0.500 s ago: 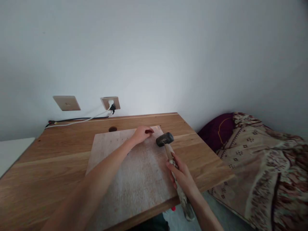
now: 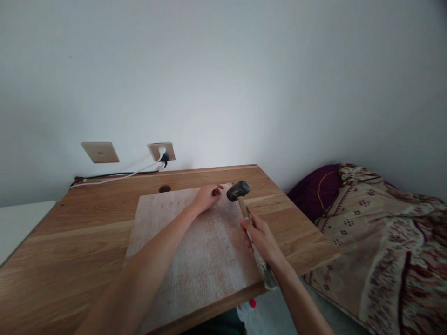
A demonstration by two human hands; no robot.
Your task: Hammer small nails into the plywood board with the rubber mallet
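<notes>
My right hand [image 2: 259, 235] is wrapped round the handle of a hammer [image 2: 238, 190] with a short, dark, blocky head and a worn, pale-stained wooden grip. The hammer head is near the far right corner of a whitish wooden board [image 2: 199, 265], close to my left hand. Near the board's far edge, my left hand [image 2: 207, 196] is closed with its fingertips bunched together. Whatever it pinches, if anything, is too small to make out. Several small dark marks run in a row along the board to the left of that hand.
The board lies on a wooden desk [image 2: 87, 242] with a round hole [image 2: 164, 188] near the wall. Cables [image 2: 118, 177] run to a socket [image 2: 162, 152] beside a wall plate [image 2: 100, 152]. A white panel [image 2: 21, 225] is at left, a patterned bedspread [image 2: 363, 242] at right.
My right hand and the hammer have moved up and slightly away from me, with the handle's end rising. My left hand stays near the board's far edge, still closed.
</notes>
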